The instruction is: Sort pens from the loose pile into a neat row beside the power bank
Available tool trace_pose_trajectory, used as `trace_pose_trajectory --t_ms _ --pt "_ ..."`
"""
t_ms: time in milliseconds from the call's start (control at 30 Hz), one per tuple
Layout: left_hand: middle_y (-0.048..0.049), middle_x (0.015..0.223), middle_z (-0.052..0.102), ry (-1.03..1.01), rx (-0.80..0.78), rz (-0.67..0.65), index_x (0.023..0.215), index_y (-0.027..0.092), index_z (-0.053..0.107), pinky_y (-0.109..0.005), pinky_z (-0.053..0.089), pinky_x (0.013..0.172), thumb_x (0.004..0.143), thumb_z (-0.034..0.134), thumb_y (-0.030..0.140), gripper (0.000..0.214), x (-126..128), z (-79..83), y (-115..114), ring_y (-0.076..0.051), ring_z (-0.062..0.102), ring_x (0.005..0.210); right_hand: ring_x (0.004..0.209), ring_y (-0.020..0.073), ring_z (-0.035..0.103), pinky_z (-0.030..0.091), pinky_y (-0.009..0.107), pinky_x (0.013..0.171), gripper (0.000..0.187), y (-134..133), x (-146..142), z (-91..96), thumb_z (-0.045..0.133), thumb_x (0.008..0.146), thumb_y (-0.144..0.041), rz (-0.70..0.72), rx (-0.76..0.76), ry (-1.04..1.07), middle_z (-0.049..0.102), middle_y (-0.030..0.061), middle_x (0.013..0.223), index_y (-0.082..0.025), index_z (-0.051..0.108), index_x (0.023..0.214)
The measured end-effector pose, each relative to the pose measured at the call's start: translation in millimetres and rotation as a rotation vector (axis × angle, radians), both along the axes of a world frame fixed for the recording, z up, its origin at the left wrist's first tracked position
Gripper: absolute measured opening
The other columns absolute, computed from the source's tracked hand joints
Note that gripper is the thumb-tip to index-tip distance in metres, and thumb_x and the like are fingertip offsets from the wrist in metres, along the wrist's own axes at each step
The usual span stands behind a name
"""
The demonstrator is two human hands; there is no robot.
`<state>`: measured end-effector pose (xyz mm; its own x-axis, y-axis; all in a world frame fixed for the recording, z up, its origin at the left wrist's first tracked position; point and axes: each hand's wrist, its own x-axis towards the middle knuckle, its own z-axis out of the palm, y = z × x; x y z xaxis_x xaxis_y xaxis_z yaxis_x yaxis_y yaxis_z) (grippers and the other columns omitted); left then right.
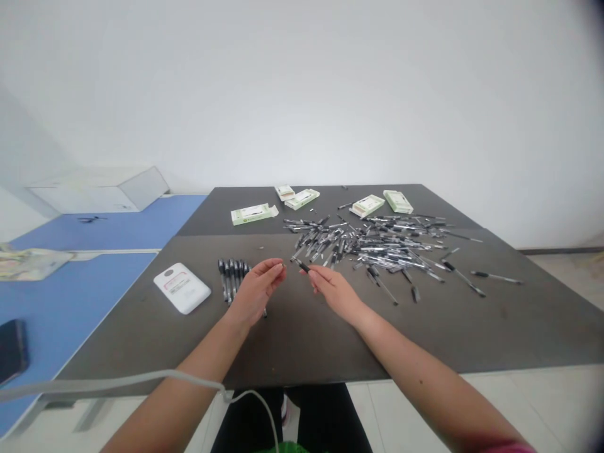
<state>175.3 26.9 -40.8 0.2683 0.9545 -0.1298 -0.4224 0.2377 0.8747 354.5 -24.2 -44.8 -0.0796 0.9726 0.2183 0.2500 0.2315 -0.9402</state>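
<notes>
In the middle of the dark table (pixel 325 352), my right hand (pixel 333 290) pinches a black-gripped pen (pixel 302 267), its tip end pointing up and left. My left hand (pixel 258 286) is closed at the fingertips just left of that tip; a tiny thing seems to be in the pinch, too small to name. Partly hidden behind my left hand, a row of capped pens (pixel 228 277) lies side by side. Beyond my right hand spreads a large heap of loose pens and pen parts (pixel 387 245).
Green and white pen boxes (pixel 253 214) lie along the table's far side. A white card-shaped item (pixel 182 287) is at the left. A phone (pixel 13 349) and a white box (pixel 101 189) rest on the blue surface (pixel 117 229). A pale cable (pixel 155 375) crosses the front left.
</notes>
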Motion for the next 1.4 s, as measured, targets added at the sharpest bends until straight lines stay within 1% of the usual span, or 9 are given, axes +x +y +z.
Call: trace_pose_trajectory --t_ms 200,500,667,800,1000,1133,1200,1300,1400 --pt "-0.0013 0.081 0.068 -0.006 -0.003 -0.02 0.08 0.015 0.068 -0.022 0.046 0.08 0.068 0.074 0.026 0.018 -7 -6.8 0 -0.008 0.062 0.075 0.081 0.0171 0.057 0.042 0.028 0.075 0.03 4 -4 -17.6 0.041 0.092 -0.033 -0.051 0.141 -0.269 0.063 0.0052 0.084 -0.019 0.067 0.096" --pt "-0.0012 0.083 0.068 0.146 0.037 -0.045 0.08 0.016 0.066 -0.027 0.042 0.086 0.067 0.073 0.028 0.02 -3 -0.5 -9 -0.011 0.06 0.08 0.079 0.0178 0.057 0.042 0.029 0.073 0.029 -2 -1 -18.3 0.04 0.093 -0.032 -0.02 0.138 -0.435 0.063 0.0052 0.082 -0.021 0.066 0.1" --pt "-0.0015 0.083 0.067 0.41 0.15 -0.043 0.083 0.017 0.066 -0.027 0.042 0.082 0.069 0.07 0.036 0.024 -5 -3.1 -8 -0.014 0.059 0.081 0.079 0.0179 0.057 0.042 0.028 0.072 0.029 -4 1 -17.8 0.039 0.093 -0.03 -0.047 0.166 -0.537 0.062 0.0053 0.083 -0.022 0.066 0.102" --pt "-0.002 0.079 0.067 0.636 0.286 -0.048 0.082 0.018 0.066 -0.027 0.043 0.075 0.071 0.067 0.042 0.026 -9 -1.2 -6 -0.017 0.059 0.076 0.083 0.0195 0.057 0.041 0.029 0.073 0.031 -7 2 -15.2 0.038 0.094 -0.03 -0.105 0.227 -0.727 0.062 0.0072 0.085 -0.021 0.065 0.106" --pt "-0.0023 0.075 0.068 0.782 0.371 -0.098 0.078 0.02 0.068 -0.028 0.043 0.07 0.072 0.064 0.044 0.025 -10 2.9 -5 -0.019 0.06 0.073 0.083 0.0216 0.055 0.04 0.032 0.073 0.032 -10 1 -12.2 0.039 0.094 -0.03 -0.146 0.288 -0.912 0.062 0.0093 0.086 -0.019 0.065 0.108" --pt "-0.0017 0.076 0.068 0.727 0.339 -0.124 0.078 0.019 0.068 -0.027 0.042 0.072 0.071 0.065 0.043 0.025 -7 -0.3 -8 -0.018 0.059 0.074 0.083 0.0208 0.056 0.04 0.031 0.073 0.031 -11 -1 -14.5 0.039 0.093 -0.03 -0.109 0.244 -0.764 0.063 0.0089 0.087 -0.021 0.065 0.106" --pt "-0.0019 0.08 0.068 0.639 0.309 -0.129 0.083 0.019 0.068 -0.027 0.043 0.075 0.071 0.067 0.041 0.025 -6 -1.9 -9 -0.018 0.059 0.078 0.082 0.0191 0.057 0.041 0.03 0.073 0.03 -10 -2 -16.8 0.04 0.092 -0.031 -0.069 0.149 -0.561 0.063 0.0066 0.085 -0.022 0.063 0.109" --pt "-0.0016 0.085 0.068 0.532 0.272 -0.138 0.089 0.019 0.069 -0.026 0.042 0.078 0.072 0.067 0.038 0.025 -4 -3.8 -12 -0.017 0.058 0.081 0.066 0.015 0.054 0.041 0.027 0.062 0.031 -9 -5 -20.1 0.046 0.088 -0.033 -0.043 -0.046 -0.216 0.059 -0.0003 0.07 -0.022 0.057 0.115" --pt "-0.0011 0.088 0.066 0.436 0.261 -0.133 0.087 0.019 0.069 -0.026 0.04 0.083 0.073 0.066 0.035 0.021 -2 -6.6 -13 -0.016 0.056 0.086 0.056 0.0111 0.046 0.036 0.023 0.053 0.023 -10 -8 -20.7 0.057 0.08 -0.033 -0.022 -0.136 -0.015 0.05 -0.005 0.061 -0.02 0.059 0.099"
